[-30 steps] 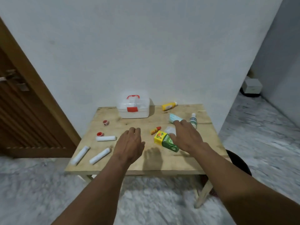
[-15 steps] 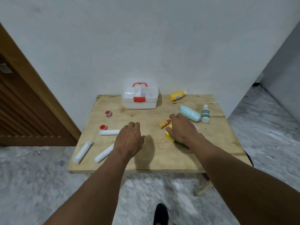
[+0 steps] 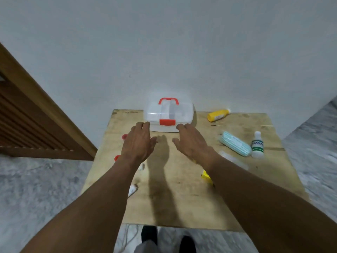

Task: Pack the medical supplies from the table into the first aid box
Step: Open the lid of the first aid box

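Both my arms reach forward, palms down, each grip spread wide and holding nothing: left hand [image 3: 138,143] and right hand [image 3: 193,143] hover just short of the first aid box [image 3: 168,115]. It sits closed at the far edge of the rough plywood worktop [image 3: 182,198], translucent plastic, rounded corners, red handle and latch.

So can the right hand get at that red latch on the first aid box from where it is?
Probably yes. The right hand is open beside the red latch of the closed first aid box, and nothing lies between them.
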Available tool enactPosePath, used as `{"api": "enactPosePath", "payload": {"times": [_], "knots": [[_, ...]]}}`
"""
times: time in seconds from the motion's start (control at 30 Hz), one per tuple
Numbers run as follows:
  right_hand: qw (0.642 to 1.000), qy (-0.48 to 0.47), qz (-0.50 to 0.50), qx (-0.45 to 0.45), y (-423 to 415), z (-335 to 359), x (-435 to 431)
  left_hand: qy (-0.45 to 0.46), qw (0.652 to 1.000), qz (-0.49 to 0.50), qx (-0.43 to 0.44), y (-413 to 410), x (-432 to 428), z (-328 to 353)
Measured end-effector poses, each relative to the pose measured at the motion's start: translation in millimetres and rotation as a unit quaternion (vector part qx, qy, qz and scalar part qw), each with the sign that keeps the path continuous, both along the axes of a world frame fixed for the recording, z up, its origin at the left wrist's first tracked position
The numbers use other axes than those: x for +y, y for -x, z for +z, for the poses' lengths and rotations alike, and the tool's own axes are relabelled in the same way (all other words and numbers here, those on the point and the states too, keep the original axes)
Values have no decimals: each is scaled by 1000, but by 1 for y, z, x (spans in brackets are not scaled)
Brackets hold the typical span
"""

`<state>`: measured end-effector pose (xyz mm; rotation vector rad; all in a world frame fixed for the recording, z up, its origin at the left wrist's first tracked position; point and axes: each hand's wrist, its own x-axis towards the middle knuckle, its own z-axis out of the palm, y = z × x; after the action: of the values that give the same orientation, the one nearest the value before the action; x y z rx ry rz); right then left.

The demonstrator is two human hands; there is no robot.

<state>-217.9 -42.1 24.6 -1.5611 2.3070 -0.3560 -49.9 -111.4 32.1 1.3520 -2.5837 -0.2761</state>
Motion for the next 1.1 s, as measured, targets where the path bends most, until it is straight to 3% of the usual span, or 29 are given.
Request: {"api": "enactPosePath", "payload": {"times": [0.13,0.23,0.33,0.43,0.57,0.67,0.77,0.97,1.1], "knots": [[988,37,-105,-110,-7,-28,-30,6,999,-35,39,5,-52,-16],[947,89,-219,-219,-20,-46,-44,8,996,-72,59,9,-85,-26],[913,121,-290,-259,-34,-63,-58,17,991,-128,40,12,-119,-41],[835,193,-375,-353,-49,-75,-72,-9,986,-166,30,15,-146,-56],[738,279,-435,-433,-60,-71,-89,-92,977,-168,98,16,-155,-65],[656,316,-468,-501,-64,-66,-103,-121,977,-149,94,18,-155,-67],[602,326,-507,-524,-68,-69,-110,-125,975,-147,108,19,-155,-71],[555,312,-526,-564,-69,-74,-114,-123,973,-148,127,19,-159,-81],[576,340,-520,-531,-69,-71,-118,-111,974,-150,127,20,-160,-82]]}}
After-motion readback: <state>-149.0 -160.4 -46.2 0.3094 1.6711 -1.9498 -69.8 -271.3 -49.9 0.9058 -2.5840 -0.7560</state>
